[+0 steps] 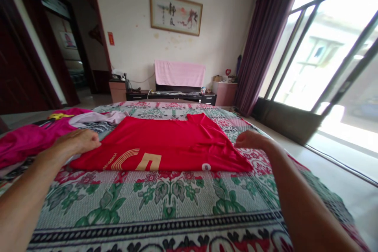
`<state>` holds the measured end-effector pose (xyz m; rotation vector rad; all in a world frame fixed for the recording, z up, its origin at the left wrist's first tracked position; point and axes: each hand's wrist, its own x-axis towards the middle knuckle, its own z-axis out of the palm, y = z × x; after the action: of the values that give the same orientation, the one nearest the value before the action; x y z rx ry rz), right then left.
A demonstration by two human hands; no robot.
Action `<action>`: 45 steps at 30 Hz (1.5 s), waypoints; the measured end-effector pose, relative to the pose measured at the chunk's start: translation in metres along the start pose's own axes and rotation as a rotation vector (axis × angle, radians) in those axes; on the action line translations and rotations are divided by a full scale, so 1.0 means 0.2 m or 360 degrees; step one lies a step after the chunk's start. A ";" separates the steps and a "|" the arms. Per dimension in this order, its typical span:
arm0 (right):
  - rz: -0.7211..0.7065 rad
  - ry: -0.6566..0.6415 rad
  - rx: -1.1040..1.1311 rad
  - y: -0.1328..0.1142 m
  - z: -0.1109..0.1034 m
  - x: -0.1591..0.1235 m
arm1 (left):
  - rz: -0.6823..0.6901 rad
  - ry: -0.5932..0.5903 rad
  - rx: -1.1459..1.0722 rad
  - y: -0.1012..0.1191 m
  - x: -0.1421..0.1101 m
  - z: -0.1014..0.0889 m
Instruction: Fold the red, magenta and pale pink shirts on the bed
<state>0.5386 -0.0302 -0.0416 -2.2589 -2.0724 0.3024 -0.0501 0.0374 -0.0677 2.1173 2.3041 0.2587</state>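
Observation:
A red T-shirt with gold print and a small round white mark lies sideways across the patterned cover, folded along its near edge. My left hand is closed at the shirt's left edge, its fingers pinching the red cloth. At the opposite edge, my right hand is closed on the cloth too, the fingertips partly hidden behind the hand. Wrinkles run through the right part of the shirt, and a sleeve sticks out at its far side.
Rumpled clothes, mostly a magenta garment, lie left of the shirt. The green, red and white cover spreads underneath. Farther back stands a low black cabinet with a pink cloth above it. Glass doors are to the right.

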 end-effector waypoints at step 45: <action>-0.0227 0.0584 0.0310 -0.47 0.40 0.32 | 0.0838 0.0476 0.0108 0.64 -0.23 0.45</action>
<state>0.4374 0.0348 -0.1100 -1.8786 -1.9067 0.0691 0.0914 0.0129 -0.1461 2.8627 1.8402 0.5349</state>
